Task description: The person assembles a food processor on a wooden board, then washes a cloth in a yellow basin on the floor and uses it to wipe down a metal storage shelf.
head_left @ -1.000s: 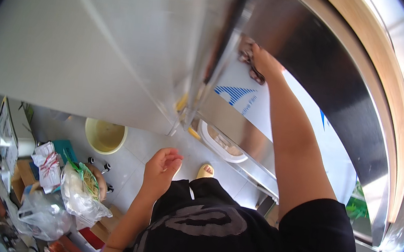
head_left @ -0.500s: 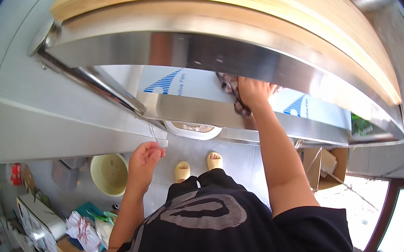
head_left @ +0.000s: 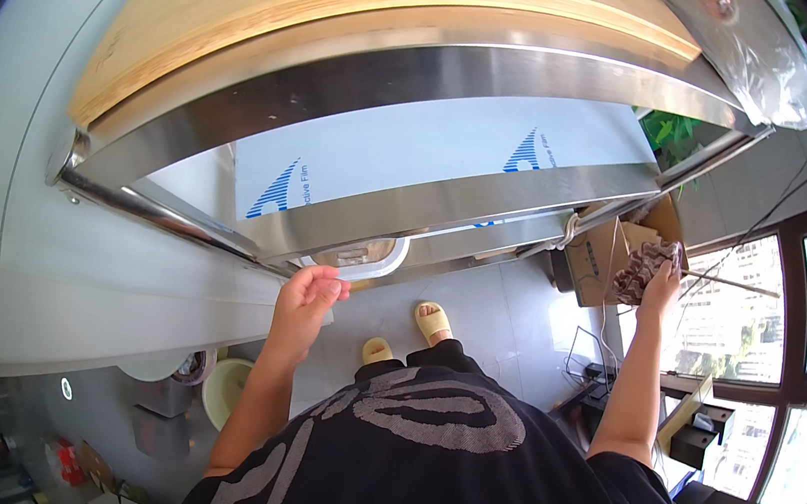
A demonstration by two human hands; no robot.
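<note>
My right hand [head_left: 661, 289] is out to the right, closed around a crumpled brown patterned cloth [head_left: 645, 270]. It is away from the steel rack, above a cardboard box. My left hand [head_left: 308, 306] hovers near the rack's lower left corner, its fingers curled against the thumb, with nothing visible in them. Ahead of me, a steel shelf [head_left: 417, 143] still bears a pale protective film with blue print. Over it, a thick wooden board [head_left: 352, 14] rests on the rack's steel top frame [head_left: 374, 82].
Below the shelf is a white-rimmed container [head_left: 372, 263]. An open cardboard box [head_left: 596, 261] stands by the rack's right end, near loose cables and windows [head_left: 738, 313]. Behind my left arm is a pale yellow basin [head_left: 223, 391]. A clear plastic bag [head_left: 782, 82] hangs at the upper right.
My right hand has pulled back from the film-covered shelf and swung to the right with the cloth. My left hand has stayed nearly in place. The view has turned.
</note>
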